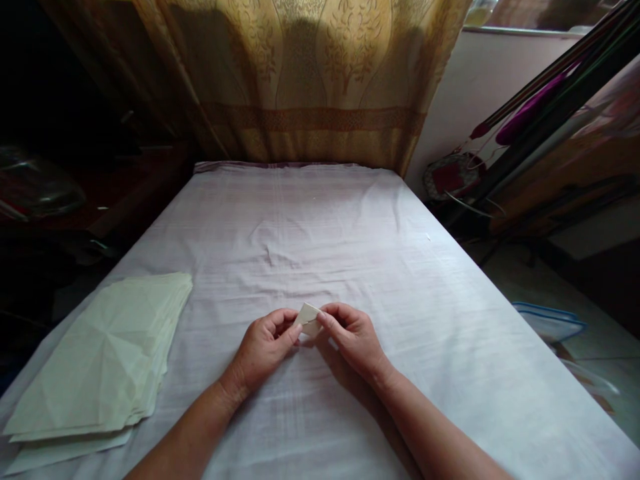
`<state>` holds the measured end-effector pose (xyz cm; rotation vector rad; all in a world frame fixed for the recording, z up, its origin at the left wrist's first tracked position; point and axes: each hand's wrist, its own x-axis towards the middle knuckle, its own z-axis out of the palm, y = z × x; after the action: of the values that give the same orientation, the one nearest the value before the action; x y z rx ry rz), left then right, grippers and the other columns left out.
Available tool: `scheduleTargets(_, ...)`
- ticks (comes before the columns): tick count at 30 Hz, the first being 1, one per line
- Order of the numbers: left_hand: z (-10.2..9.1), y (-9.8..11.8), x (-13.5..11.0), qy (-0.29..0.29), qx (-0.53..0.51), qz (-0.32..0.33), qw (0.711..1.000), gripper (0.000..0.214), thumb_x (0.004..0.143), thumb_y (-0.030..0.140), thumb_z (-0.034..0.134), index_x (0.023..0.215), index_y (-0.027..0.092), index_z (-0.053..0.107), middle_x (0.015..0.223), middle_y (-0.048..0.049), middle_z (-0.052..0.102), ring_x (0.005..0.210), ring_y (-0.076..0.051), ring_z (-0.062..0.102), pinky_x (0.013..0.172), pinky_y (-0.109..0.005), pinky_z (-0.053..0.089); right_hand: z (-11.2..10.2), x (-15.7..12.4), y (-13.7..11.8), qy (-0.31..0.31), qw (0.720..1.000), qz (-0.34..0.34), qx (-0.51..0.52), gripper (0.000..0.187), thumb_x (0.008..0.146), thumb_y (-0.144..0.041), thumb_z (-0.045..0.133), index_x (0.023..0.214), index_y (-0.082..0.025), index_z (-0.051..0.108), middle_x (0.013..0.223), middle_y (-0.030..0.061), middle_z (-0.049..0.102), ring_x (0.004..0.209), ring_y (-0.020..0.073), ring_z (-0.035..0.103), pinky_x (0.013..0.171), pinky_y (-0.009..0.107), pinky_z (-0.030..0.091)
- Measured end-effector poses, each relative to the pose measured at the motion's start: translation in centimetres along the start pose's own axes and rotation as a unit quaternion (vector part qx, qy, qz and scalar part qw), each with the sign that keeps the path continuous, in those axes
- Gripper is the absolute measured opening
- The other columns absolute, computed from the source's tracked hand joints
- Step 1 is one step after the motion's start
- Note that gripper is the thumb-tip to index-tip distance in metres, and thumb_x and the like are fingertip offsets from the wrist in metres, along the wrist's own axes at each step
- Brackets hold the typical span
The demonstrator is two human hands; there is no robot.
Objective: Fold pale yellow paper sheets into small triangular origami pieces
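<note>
A small folded piece of pale paper (309, 315) is held between both hands, above the near middle of the cloth-covered surface. My left hand (267, 345) pinches its left side, thumb in front and fingers curled behind. On the right side, my right hand (354, 337) grips the paper between thumb and forefinger. The paper's lower part is partly covered by the thumbs. To the left lies a stack of pale, creased paper sheets (100, 360), apart from both hands.
A light cloth (320, 227) with wrinkles covers the flat surface. Behind it hangs a gold patterned curtain (345, 60). A round bag (453, 177) and dark poles stand beyond the right edge. Blue-edged clear plastic (550, 321) is lower down on that side.
</note>
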<state>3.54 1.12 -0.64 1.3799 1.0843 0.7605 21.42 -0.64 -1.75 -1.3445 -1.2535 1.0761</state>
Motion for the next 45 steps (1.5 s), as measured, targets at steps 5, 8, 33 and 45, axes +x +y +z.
scheduleTargets(5, 0.0, 0.4, 0.1, -0.003, -0.030, -0.057, 0.998, 0.037, 0.074, 0.049, 0.069, 0.091, 0.015, 0.071, 0.076, -0.0044, 0.073, 0.060, -0.014, 0.064, 0.054, -0.022, 0.050, 0.0, 0.0, -0.4, -0.015, 0.998, 0.046, 0.034, 0.026, 0.077, -0.043, 0.063, 0.070, -0.017, 0.067, 0.062, 0.0005, 0.065, 0.057, 0.0133, 0.057, 0.054, 0.023, 0.046)
scheduleTargets(8, -0.1, 0.2, 0.2, 0.003, -0.039, -0.085, 0.996, 0.040, 0.073, 0.050, 0.070, 0.092, 0.015, 0.070, 0.065, -0.0014, 0.069, 0.049, -0.010, 0.058, 0.046, -0.020, 0.043, 0.0, 0.0, -0.4, -0.019, 0.999, 0.040, 0.028, 0.026, 0.078, -0.044, 0.062, 0.077, -0.018, 0.068, 0.066, 0.0007, 0.066, 0.060, 0.0142, 0.059, 0.057, 0.024, 0.047)
scheduleTargets(33, 1.1, -2.3, 0.1, -0.006, 0.583, 0.266, 0.767, 0.056, 0.097, 0.049, 0.045, 0.145, 0.020, 0.046, 0.147, -0.0034, 0.052, 0.143, -0.025, 0.034, 0.122, -0.048, 0.011, -0.5, 0.8, 2.2, 0.102, 0.887, -0.154, -0.424, 0.014, 0.091, -0.024, 0.058, 0.094, -0.021, 0.071, 0.129, 0.0118, 0.062, 0.120, 0.0278, 0.053, 0.101, 0.045, 0.039)
scheduleTargets(45, 0.9, -1.2, 0.6, -0.022, 0.566, 0.263, 0.781, 0.059, 0.092, 0.055, 0.051, 0.141, 0.023, 0.050, 0.145, -0.0020, 0.054, 0.141, -0.026, 0.038, 0.123, -0.046, 0.004, -2.4, -1.2, 1.1, -0.054, 0.794, -0.198, -0.572, 0.041, 0.098, -0.034, 0.048, 0.136, -0.025, 0.057, 0.151, 0.0107, 0.045, 0.141, 0.0301, 0.035, 0.114, 0.048, 0.021)
